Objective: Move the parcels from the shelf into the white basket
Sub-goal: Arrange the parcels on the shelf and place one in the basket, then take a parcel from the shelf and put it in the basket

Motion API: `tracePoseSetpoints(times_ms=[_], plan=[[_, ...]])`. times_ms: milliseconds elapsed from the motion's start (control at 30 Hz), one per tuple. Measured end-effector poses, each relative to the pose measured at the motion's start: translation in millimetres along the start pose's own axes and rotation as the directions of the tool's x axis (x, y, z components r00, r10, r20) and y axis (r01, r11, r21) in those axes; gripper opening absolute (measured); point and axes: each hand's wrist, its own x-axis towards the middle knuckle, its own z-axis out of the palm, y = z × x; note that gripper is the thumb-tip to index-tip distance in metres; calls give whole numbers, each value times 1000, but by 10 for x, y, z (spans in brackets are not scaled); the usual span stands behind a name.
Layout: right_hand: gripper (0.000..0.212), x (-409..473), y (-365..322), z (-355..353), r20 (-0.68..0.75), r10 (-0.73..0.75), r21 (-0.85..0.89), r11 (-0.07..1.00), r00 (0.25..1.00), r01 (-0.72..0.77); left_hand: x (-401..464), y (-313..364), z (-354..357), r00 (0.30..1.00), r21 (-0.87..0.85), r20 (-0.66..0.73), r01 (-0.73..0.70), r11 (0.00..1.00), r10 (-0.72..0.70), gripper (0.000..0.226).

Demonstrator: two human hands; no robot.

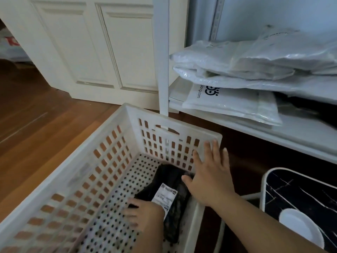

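Head view | black parcel (171,196) with white label lay on floor of white basket (116,125), right side | left hand (144,214) rested on parcel's near end, fingers curled, grip unclear | right hand (209,178) above basket's right rim, fingers straight and spread, holding nothing | white parcels (246,70) stacked on shelf (273,136)

Home: panelled door (102,52), wood floor (36,125).
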Motion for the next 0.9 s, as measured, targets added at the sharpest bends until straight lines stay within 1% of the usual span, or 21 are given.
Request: tracePoseSetpoints(times_ms=[33,67,100,133,167,200,233,267,333,400,433,500,567,633,667,700,733,800,833,867,900], plan=[[82,0,-5,3,-5,2,5,1000,1000,-2,-68,16,51,995,210,-55,-69,975,82,82],[81,-1,-9,3,-7,3,12,1000,1000,-3,-58,6,166,975,363,-89,-159,918,204,84],[81,-1,-7,5,-8,2,20,1000,1000,-2,-57,-25,248,940,431,-2,-306,849,340,77],[80,2,0,9,-7,1,27,1000,1000,-1,-35,-44,355,904,444,149,-423,790,401,64],[80,5,4,15,-6,-1,34,999,1000,1,-29,-34,389,863,421,315,-499,757,394,52],[79,10,9,20,-6,-4,39,999,1000,4,-34,-44,430,814,394,439,-555,732,381,44],[79,11,15,25,-7,-8,50,999,1000,9,-65,-34,440,789,388,487,-579,717,375,40],[78,14,17,36,-12,-13,69,998,1000,14,-81,-20,435,781,385,486,-593,707,391,38],[78,21,27,39,-3,-22,104,994,1000,22,-93,69,345,802,378,415,-582,720,431,41],[81,26,58,1,69,-41,139,990,997,31,-176,253,113,825,389,349,-559,732,444,50],[84,34,82,-12,127,-62,162,986,990,41,-254,369,-24,832,378,301,-553,742,466,50],[86,19,154,-115,239,-106,232,972,965,49,-478,656,-301,800,302,191,-600,741,569,42],[83,-48,228,-291,282,-154,290,955,947,69,-811,919,-566,736,190,84,-674,714,672,40],[74,-120,329,-512,197,-168,293,950,966,105,-1165,1148,-830,662,117,-34,-741,661,748,41],[66,-188,423,-666,102,-159,271,954,982,127,-1386,1263,-953,614,81,-82,-781,619,785,39],[57,-247,525,-808,-15,-159,225,962,987,158,-1595,1364,-1060,581,32,-118,-808,588,805,34],[47,-294,641,-948,-148,-180,160,966,973,203,-1791,1456,-1147,546,-33,-151,-836,548,824,27],[29,-388,908,-1270,-399,-226,-10,970,889,242,-2203,1607,-1289,488,-175,-179,-870,461,854,14],[23,-437,1087,-1432,-501,-210,-57,976,840,210,-2407,1694,-1325,464,-245,-185,-875,417,866,9],[22,-488,1242,-1594,-572,-173,-62,984,801,169,-2582,1777,-1343,449,-323,-189,-868,377,873,6],[25,-518,1350,-1729,-620,-127,-33,990,774,136,-2714,1845,-1364,458,-400,-191,-844,358,868,9]])
